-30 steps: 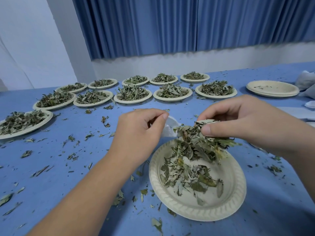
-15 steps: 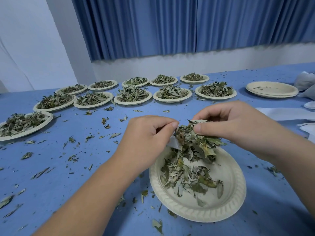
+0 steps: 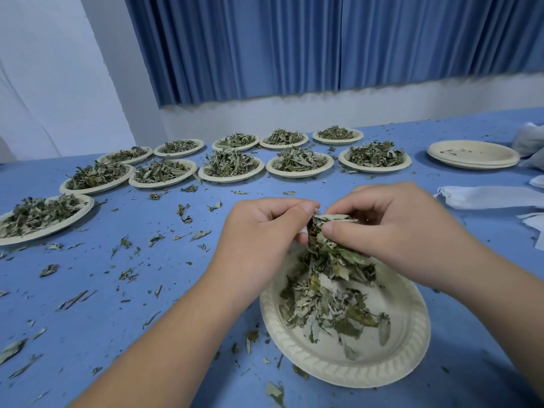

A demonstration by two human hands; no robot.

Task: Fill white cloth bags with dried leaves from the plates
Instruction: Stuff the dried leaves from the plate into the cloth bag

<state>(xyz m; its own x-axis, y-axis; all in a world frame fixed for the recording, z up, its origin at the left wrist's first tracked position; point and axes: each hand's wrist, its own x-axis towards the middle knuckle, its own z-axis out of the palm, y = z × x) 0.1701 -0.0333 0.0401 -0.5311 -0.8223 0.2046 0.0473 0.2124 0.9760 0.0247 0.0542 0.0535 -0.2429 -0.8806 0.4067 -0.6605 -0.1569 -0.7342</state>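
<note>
The left hand (image 3: pixel 259 240) pinches a white cloth bag (image 3: pixel 303 230), mostly hidden; the right hand (image 3: pixel 391 228) grips crumpled grey-green leaves (image 3: pixel 335 254) above the plate (image 3: pixel 412 348).

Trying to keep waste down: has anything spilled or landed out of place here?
Yes. Loose leaf bits lie scattered across the blue table, mostly left of the near plate and in front of the full plates, rather than on any plate. Nothing looks tipped or broken.
</note>
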